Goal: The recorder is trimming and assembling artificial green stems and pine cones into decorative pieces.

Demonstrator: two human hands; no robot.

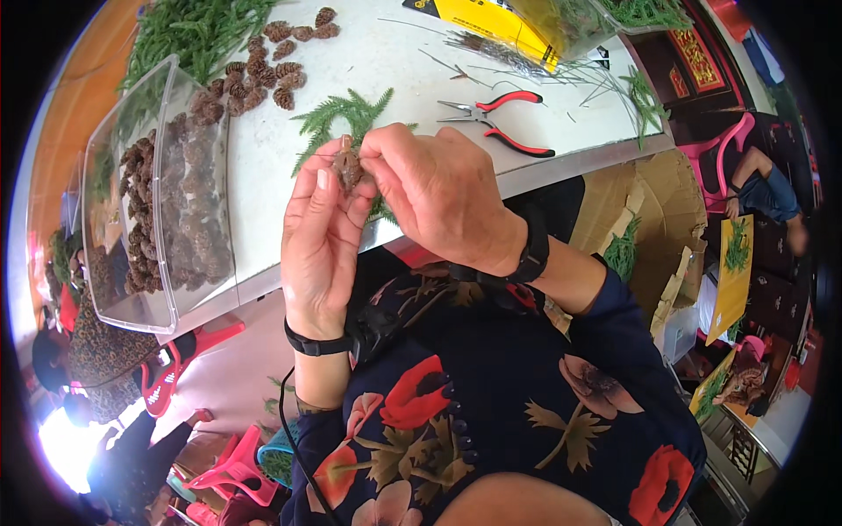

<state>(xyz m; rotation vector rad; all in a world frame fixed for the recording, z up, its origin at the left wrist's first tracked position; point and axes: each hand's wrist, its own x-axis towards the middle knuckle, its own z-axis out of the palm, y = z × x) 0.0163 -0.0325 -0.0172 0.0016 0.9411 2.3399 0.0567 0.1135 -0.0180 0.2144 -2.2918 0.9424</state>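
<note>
A small brown pine cone (347, 168) is held upright between the thumb and fingers of my left hand (317, 223). My right hand (443, 188) is closed in a pinch against the cone's right side; what sits between its fingertips is too small to make out. A thin dark line like wire shows by the cone's left side. Just beyond the hands, a green artificial fir sprig (346, 114) lies on the white table (368, 53). To the right rest pliers with red and black handles (491, 118), their jaws apart.
Loose pine cones (259, 70) lie at the far left near a heap of greenery (189, 35). A clear plastic box (167, 202) holds many cones. Thin wires (596, 83) and a yellow package (491, 26) lie at the far right. A cardboard box (667, 210) stands beyond the table's edge.
</note>
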